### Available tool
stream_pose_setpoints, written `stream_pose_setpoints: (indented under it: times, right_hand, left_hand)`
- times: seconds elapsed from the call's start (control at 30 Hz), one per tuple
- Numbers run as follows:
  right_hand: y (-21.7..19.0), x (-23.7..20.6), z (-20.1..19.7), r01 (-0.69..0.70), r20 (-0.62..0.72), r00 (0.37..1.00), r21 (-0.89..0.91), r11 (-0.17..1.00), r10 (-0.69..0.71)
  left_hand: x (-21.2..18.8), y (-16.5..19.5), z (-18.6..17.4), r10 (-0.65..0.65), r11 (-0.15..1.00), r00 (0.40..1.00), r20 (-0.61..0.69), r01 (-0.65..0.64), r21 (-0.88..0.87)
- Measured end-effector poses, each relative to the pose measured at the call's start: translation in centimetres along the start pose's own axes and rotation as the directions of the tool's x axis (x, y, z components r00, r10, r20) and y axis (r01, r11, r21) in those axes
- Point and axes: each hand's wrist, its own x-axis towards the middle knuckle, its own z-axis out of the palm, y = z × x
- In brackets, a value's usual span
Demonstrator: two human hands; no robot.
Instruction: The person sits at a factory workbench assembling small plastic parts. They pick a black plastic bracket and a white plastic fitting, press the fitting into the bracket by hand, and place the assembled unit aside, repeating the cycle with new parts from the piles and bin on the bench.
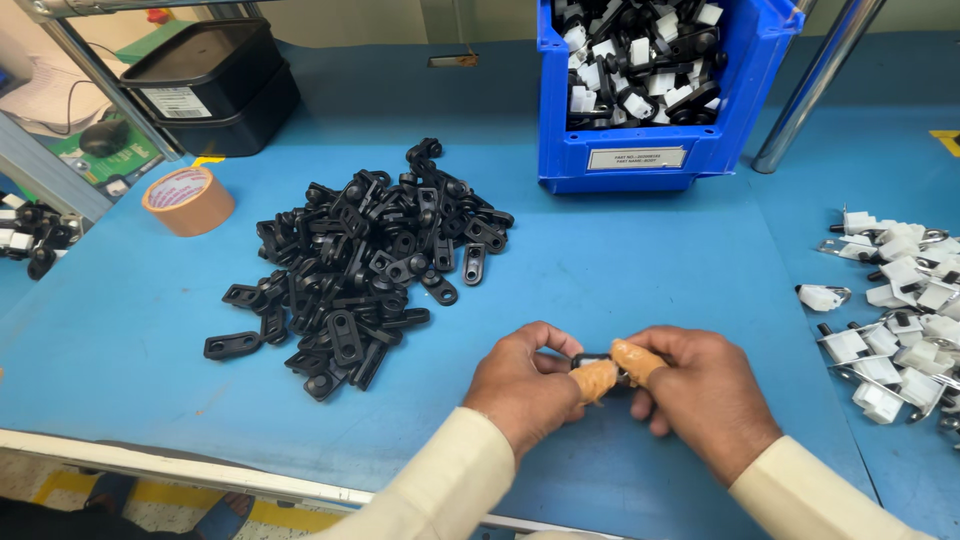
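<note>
Both my hands meet near the front edge of the blue table (pixel 640 270). My left hand (pixel 525 385) and my right hand (pixel 700 390) pinch one small black plastic part (pixel 592 360) between them. Each thumb wears a tan finger cot. Most of the part is hidden by the fingers. A big heap of similar black plastic parts (pixel 365 265) lies to the left of my hands, apart from them.
A blue bin (pixel 650 150) holding black-and-white assembled pieces stands at the back. Several white clip pieces (pixel 895 310) lie at the right. A roll of tan tape (pixel 187 200) and stacked black trays (pixel 215 85) sit at the back left. A metal post (pixel 815 85) rises at the right.
</note>
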Motion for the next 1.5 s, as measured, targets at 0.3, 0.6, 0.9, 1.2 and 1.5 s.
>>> stream_pose_setpoints:
  times: [0.3, 0.6, 0.9, 1.2, 1.5]
  right_hand:
    - [0.5, -0.2, -1.3, -0.046, 0.035, 0.999, 0.479, 0.877, 0.034]
    - [2.4, 0.5, -0.6, 0.004, -0.055, 0.998, 0.459, 0.888, 0.024]
    - [1.6, -0.1, -0.7, -0.068, -0.07, 0.99, 0.543, 0.837, 0.126]
    - [2.2, -0.9, -1.0, -0.08, -0.021, 0.994, 0.534, 0.842, 0.108]
    - [2.3, 0.9, 0.6, -0.002, -0.15, 0.983, 0.555, 0.832, 0.102]
  left_hand:
    - [-1.0, -0.3, 2.4, -0.109, 0.91, 0.992, 0.067, 0.126, -0.394]
    - [-1.9, 0.5, 3.7, -0.031, 0.998, 0.988, -0.154, 0.038, 0.042]
    - [-2.3, 0.0, 4.2, -0.208, 0.9, 0.978, -0.024, 0.181, -0.397]
    - [-1.8, -0.1, 4.0, -0.184, 0.762, 0.972, 0.144, 0.234, -0.604]
    - [-1.9, 0.6, 4.8, -0.238, 0.811, 0.971, -0.018, 0.189, -0.554]
